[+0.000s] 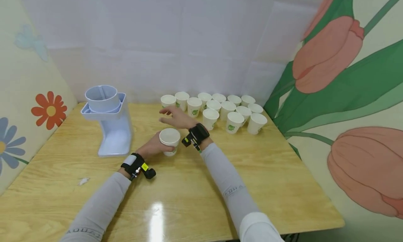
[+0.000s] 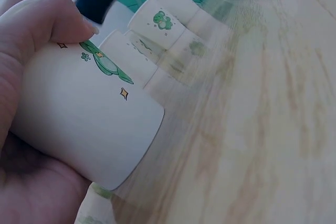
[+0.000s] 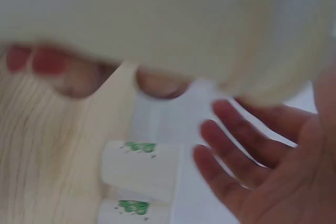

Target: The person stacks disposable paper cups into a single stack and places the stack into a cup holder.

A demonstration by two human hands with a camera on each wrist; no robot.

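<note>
My left hand (image 1: pixel 155 146) grips a white paper cup (image 1: pixel 170 137), and a second rim just under the top one shows that cups are nested there. In the left wrist view, thumb and palm wrap this cup (image 2: pixel 89 119), which has a green cartoon print. My right hand (image 1: pixel 178 118) hovers just beyond the held cups, its fingers loosely spread with nothing between them. Seen from the right wrist, those fingers (image 3: pixel 241 140) are apart below the blurred cup (image 3: pixel 157 19). Left fingertips (image 3: pixel 79 77) show along the cup's side.
Several white paper cups (image 1: pixel 235 122) stand upright in rough rows at the back right of the wooden table (image 1: pixel 189 200). A pale blue plastic stand (image 1: pixel 116 133) with a round container (image 1: pixel 102 98) on top is at the left. A white scrap (image 1: pixel 83 181) lies front left.
</note>
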